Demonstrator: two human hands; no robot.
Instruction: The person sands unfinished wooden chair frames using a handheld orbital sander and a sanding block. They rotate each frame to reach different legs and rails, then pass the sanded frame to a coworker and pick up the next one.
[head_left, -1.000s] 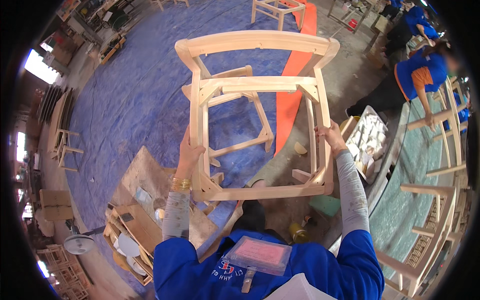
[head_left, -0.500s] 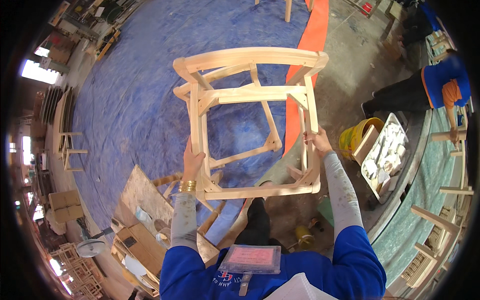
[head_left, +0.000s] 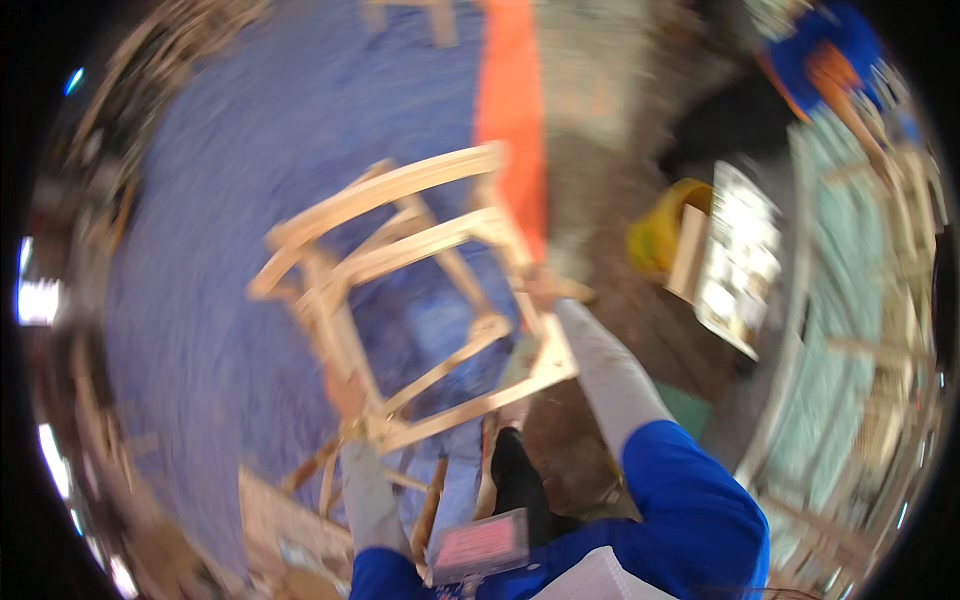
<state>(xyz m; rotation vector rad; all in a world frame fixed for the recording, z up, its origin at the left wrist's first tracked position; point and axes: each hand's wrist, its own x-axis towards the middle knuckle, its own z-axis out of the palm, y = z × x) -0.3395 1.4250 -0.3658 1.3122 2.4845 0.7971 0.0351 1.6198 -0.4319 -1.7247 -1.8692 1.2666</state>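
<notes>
Evidently, the wooden chair frame point(head_left: 415, 247) is held tilted between both hands, over the blue floor sheet point(head_left: 210, 300); whether any leg touches the sheet cannot be told. The left hand point(head_left: 345, 395) has its fingers closed round the left side member; the right hand point(head_left: 542, 288) grips the opposite one, detail blurred. Holding at two opposite sides presumably balances the broad, open frame. The sheet probably guards bare wood against scuffs. A yellow bucket point(head_left: 648, 235) stands apart, rightward.

Pale wd. chair frame point(head_left: 412, 247), tilted.
</notes>
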